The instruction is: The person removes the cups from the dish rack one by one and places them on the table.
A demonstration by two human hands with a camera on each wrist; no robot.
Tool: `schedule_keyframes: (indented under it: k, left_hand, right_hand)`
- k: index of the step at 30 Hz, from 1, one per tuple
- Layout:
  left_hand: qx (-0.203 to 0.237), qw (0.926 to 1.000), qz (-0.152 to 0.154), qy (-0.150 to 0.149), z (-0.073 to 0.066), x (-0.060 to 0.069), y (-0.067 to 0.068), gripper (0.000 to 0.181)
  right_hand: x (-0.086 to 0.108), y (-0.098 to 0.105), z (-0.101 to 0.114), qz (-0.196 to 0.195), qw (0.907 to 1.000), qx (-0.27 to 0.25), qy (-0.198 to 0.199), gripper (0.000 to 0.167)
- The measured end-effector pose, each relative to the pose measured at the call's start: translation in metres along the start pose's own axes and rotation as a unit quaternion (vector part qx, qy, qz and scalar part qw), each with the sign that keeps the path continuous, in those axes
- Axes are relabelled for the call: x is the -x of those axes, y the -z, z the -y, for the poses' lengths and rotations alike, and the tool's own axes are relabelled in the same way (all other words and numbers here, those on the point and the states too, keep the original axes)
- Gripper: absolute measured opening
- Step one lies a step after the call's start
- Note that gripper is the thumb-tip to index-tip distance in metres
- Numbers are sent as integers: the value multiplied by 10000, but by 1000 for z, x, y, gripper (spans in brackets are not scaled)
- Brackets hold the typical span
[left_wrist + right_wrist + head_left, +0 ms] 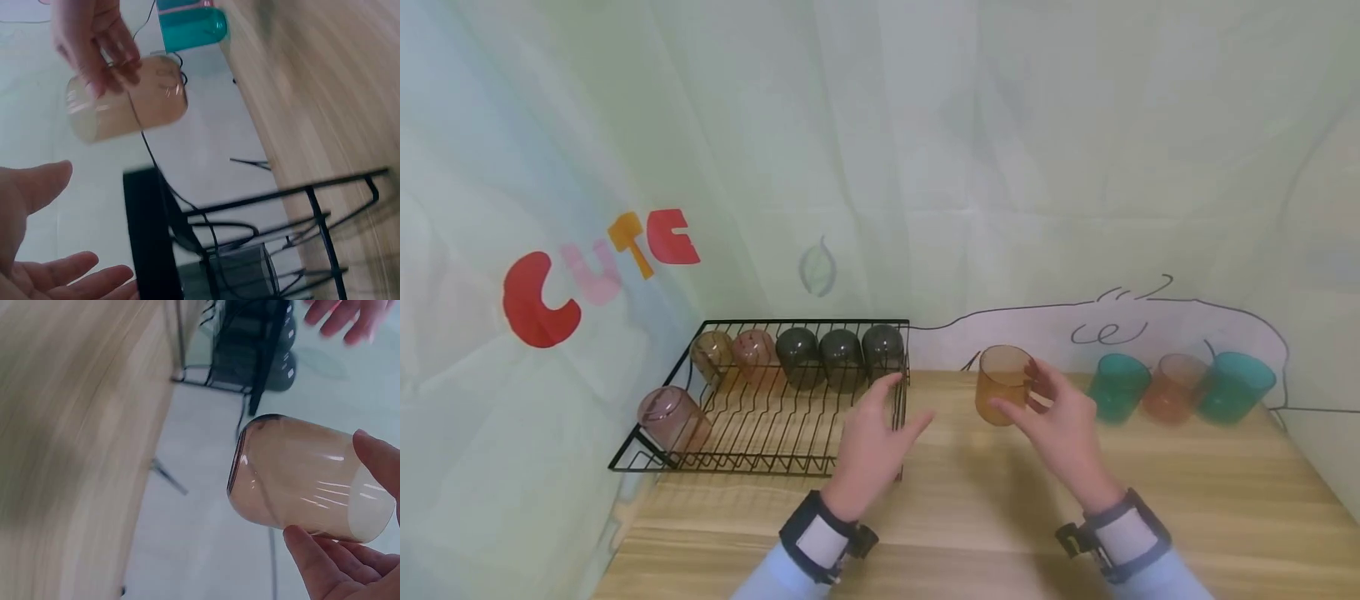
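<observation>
Between thumb and fingers my right hand (1066, 425) grips an amber glass tumbler (1002, 387), held upright above the table with its mouth up. In the right wrist view, the thumb and fingertips press the sides of the amber tumbler (300, 481) near its rim. My left hand (874, 446) hovers over the right end of a black wire rack (767, 425), thumb and fingers spread apart, holding nothing. Several upside-down glasses stand in the rack: an amber one (712, 354), a pink one (755, 354), dark grey ones (841, 358) along the back, and a mauve one (673, 421) at front left.
On the right of the wooden table (1225, 517) stand a teal tumbler (1118, 390), a pinkish-orange tumbler (1175, 390) and another teal tumbler (1236, 390), all mouth up. A pale printed curtain (1000, 167) hangs behind the table and along its left side.
</observation>
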State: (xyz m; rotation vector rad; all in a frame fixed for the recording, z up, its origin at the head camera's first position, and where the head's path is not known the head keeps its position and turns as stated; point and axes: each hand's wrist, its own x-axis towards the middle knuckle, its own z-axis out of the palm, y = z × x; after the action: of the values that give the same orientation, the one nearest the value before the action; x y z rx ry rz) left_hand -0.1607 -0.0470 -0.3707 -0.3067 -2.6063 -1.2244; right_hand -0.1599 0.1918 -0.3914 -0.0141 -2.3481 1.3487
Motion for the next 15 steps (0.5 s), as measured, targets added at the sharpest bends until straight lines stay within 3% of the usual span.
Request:
schedule_keyframes:
  k: [3, 9, 15]
  left_hand:
    - [-215, 9995, -203, 52, 7, -2, 7, 65]
    - [-412, 9982, -281, 345, 18, -4, 21, 64]
    - [-514, 9975, -359, 317, 26, -4, 27, 63]
  right_hand:
    - [-5, 4, -12, -146, 9995, 211, -171, 85]
    - [-13, 8, -34, -209, 9963, 411, -729, 88]
    - [-20, 6, -57, -320, 9932, 408, -1045, 88]
